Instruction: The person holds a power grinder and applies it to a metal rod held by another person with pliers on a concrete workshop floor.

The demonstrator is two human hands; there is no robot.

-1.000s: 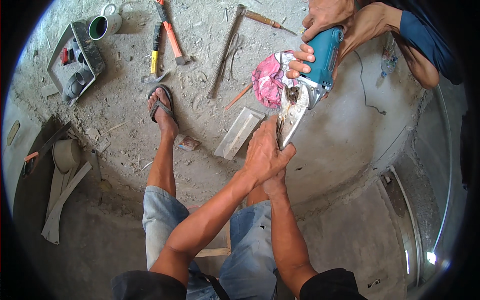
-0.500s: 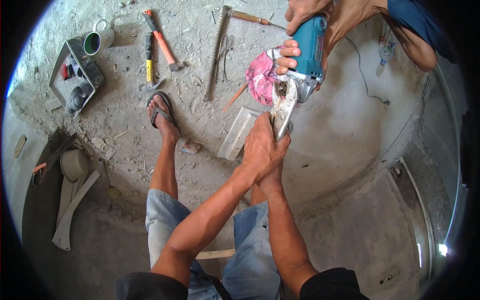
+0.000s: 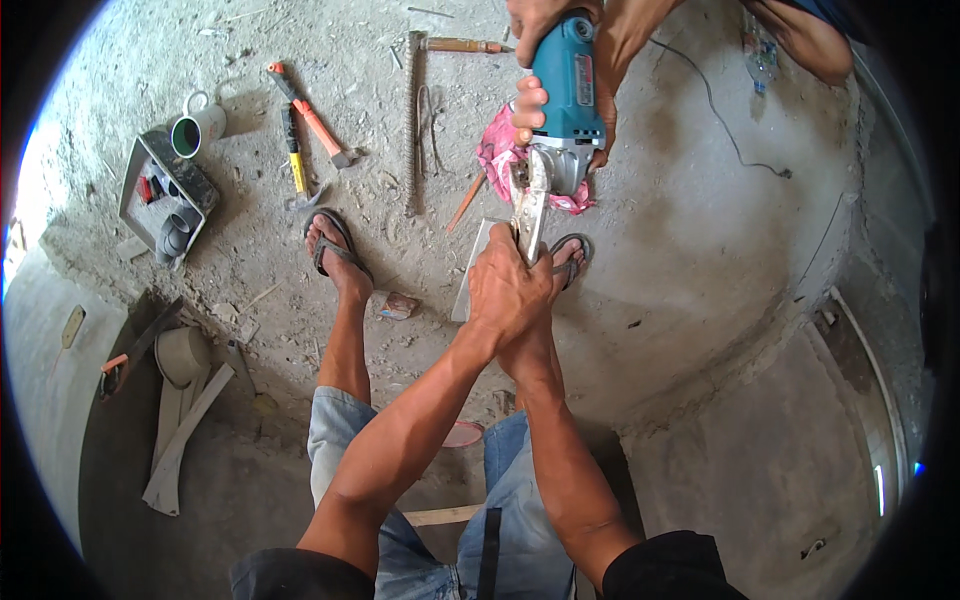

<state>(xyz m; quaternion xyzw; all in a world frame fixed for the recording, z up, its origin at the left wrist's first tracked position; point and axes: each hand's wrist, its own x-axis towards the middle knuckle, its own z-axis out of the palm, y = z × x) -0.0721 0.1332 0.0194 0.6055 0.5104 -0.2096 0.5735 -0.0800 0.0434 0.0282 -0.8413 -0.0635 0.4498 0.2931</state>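
My left hand (image 3: 503,283) and my right hand (image 3: 541,300) are closed together around the handles of worn silver pliers (image 3: 530,215). The pliers' jaws are at the spindle end of a teal angle grinder (image 3: 570,95); whether they bite on it I cannot tell. Another person's hands (image 3: 545,25) grip the grinder's body from the far side. Beneath its head lies a crumpled pink plastic bag (image 3: 495,140). Most of my right hand's fingers are hidden behind my left hand.
An orange-handled hammer (image 3: 318,128), a yellow-and-black-handled hammer (image 3: 295,165), a ribbed rod (image 3: 411,130) and a wooden-handled tool (image 3: 465,46) lie on the dusty floor. Farther left are a tray (image 3: 150,225) and mug (image 3: 207,123). A cord (image 3: 712,105) trails right. A flat metal piece (image 3: 466,280) lies beside my hands.
The grinder and pliers have shifted left in view and stand more upright, with my hands still on the pliers. The view has moved, and my right foot now shows beside my hands.
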